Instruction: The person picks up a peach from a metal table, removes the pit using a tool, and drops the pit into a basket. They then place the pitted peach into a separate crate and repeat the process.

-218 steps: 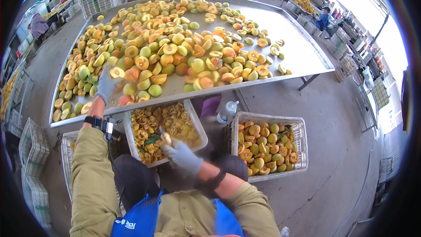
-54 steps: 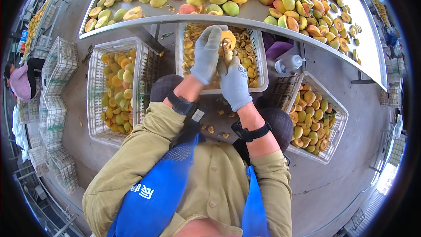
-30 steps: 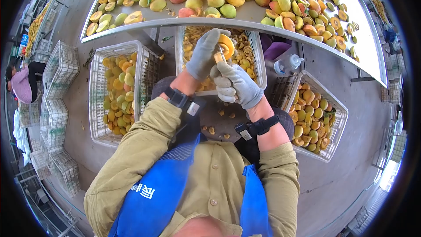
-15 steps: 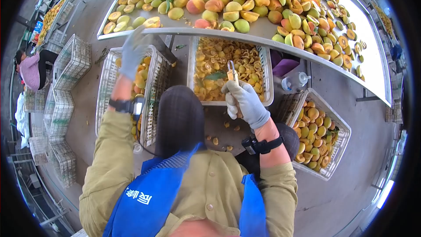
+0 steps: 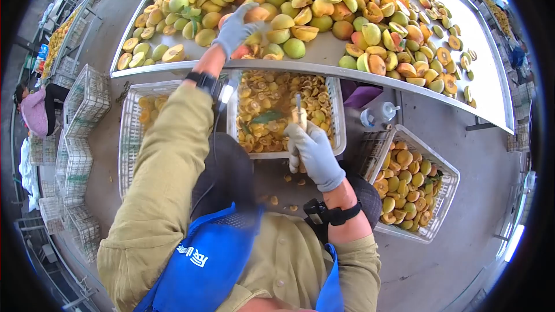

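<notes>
My left hand [image 5: 236, 30], in a grey glove, reaches over the metal table [image 5: 326, 52], fingers spread around a reddish peach [image 5: 257, 14] in the pile. Whole-looking and halved yellow-green peaches surround it, some showing brown pit cavities. Closer to my body, my right hand [image 5: 317, 159], gloved too, is wrapped round the light handle of a pitting tool [image 5: 299, 117] with a narrow metal loop pointing up. Below that tool stands a white crate [image 5: 340, 121] holding wet, cut fruit pieces and a green leaf.
A crate [image 5: 126, 138] with peaches stands at left, partly behind my left arm. At right, another crate [image 5: 451, 196] holds halved peaches, near a clear plastic bottle [image 5: 387, 111]. Stacked crates [image 5: 87, 101] and a person [image 5: 36, 110] are farther left. Scraps lie on the floor.
My left hand has moved from above the left crate, rightward onto the peaches on the table. My right hand still grips the pitting tool, its loop now turned more edge-on.
</notes>
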Motion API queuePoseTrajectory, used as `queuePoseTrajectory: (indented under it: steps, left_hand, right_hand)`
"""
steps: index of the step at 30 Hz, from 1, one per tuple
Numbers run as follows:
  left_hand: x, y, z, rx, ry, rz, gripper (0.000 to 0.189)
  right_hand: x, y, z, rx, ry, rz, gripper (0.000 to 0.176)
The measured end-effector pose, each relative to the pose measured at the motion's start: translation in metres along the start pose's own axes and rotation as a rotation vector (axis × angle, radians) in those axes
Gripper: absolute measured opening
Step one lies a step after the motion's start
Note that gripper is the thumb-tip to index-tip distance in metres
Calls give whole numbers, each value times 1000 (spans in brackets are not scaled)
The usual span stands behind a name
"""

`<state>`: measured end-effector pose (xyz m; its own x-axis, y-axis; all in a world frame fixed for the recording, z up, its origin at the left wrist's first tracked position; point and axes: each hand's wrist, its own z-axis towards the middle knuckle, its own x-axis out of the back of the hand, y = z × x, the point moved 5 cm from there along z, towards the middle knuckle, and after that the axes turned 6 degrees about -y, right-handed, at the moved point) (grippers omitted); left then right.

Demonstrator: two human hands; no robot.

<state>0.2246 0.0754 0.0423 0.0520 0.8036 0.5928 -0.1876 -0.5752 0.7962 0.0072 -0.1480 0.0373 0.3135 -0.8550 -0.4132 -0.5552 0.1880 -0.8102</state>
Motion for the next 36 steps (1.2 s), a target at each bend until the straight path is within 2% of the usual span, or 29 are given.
queuePoseTrajectory:
  steps: [2, 4, 5, 8, 12, 13, 16, 22, 25, 28, 31, 34, 36]
  left_hand:
    - [-5, 21, -44, 101, -8, -864, 46]
    - [-20, 32, -79, -1, -139, -1234, 42]
    - [-31, 38, -95, 49, -204, -1426, 42]
    - [-65, 50, -130, 128, -79, -1523, 39]
    - [-83, 77, -150, 92, 23, -1401, 38]
    - [-79, 86, -155, 60, 83, -1215, 35]
    - [-90, 81, -157, 113, 56, -1243, 32]
    - [-88, 86, -155, -17, 187, -1130, 28]
    - [-96, 79, -151, 13, 191, -1279, 25]
    - [-100, 73, -151, 29, 217, -1163, 25]
    - [-100, 78, -151, 62, 185, -1224, 25]
    - [-92, 81, -155, 51, 203, -1170, 26]
    - [-93, 74, -155, 40, 223, -1156, 26]
  right_hand:
    - [-4, -9, -5, -10, 19, -75, 19]
    - [-2, -6, -1, 80, 60, -230, 20]
    - [-1, -2, 3, 103, 76, -270, 20]
    - [3, 13, 18, 309, 184, -591, 23]
    - [-7, 6, 16, 490, 331, -933, 26]
    - [-9, 4, 14, 475, 351, -985, 25]
    - [-7, 5, 17, 542, 417, -1016, 24]
    - [-9, 6, 20, 491, 439, -1002, 19]
    - [-8, 10, 25, 545, 422, -943, 18]
    - [-10, 19, 34, 737, 401, -1148, 19]
    - [-4, 27, 47, 357, 259, -538, 22]
    - [-24, 1, 25, 2, -45, -130, 22]
    - [-23, 4, 28, 22, -37, -160, 21]
